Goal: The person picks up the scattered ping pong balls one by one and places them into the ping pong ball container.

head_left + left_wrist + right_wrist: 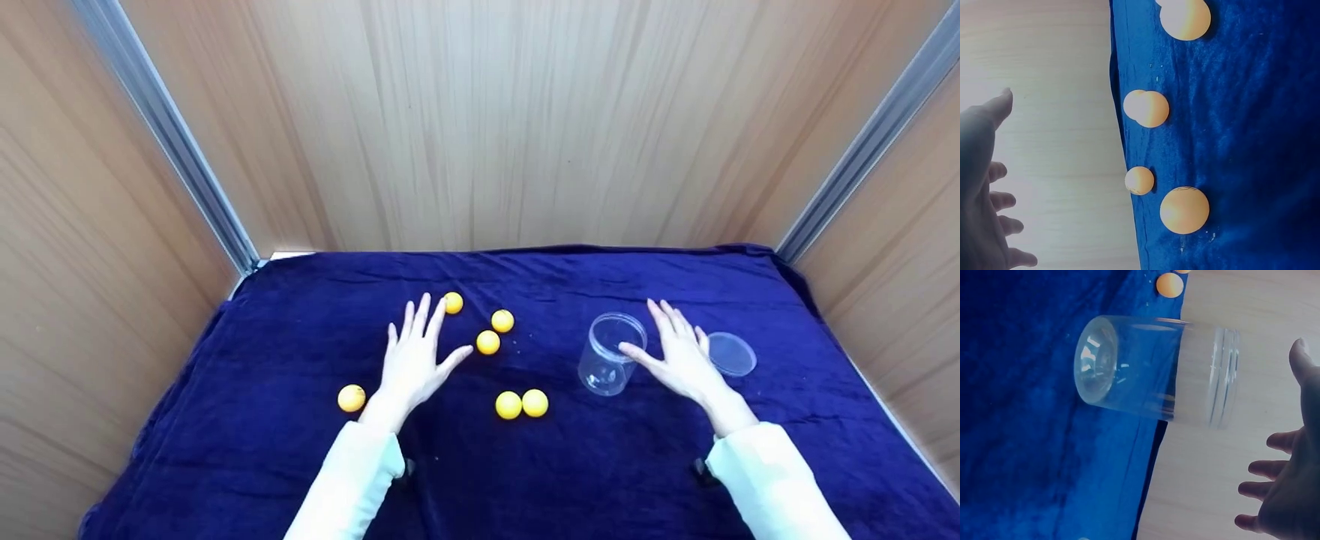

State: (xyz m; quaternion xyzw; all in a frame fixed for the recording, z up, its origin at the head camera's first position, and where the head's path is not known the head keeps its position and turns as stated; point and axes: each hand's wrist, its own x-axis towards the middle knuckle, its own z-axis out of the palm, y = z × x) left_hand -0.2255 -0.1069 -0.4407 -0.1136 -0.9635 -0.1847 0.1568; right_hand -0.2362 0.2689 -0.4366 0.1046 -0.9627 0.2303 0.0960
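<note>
- The left hand [411,365] has its fingers straight and spread, holding nothing, near six yellow balls [508,405] scattered on the blue cloth [247,442].
- The right hand [686,364] also has its fingers straight and apart, holding nothing, between the clear jar [604,369] and its lid [733,355].
- The jar stands upright and uncovered; it looks like light, fairly stiff plastic, probably slick. Best held round the wall, below the ridged neck.
- The balls look light, hard and apt to roll; pinch one across its middle.
- Two balls carry dark marks, too small to read; no label shows on the jar.
</note>
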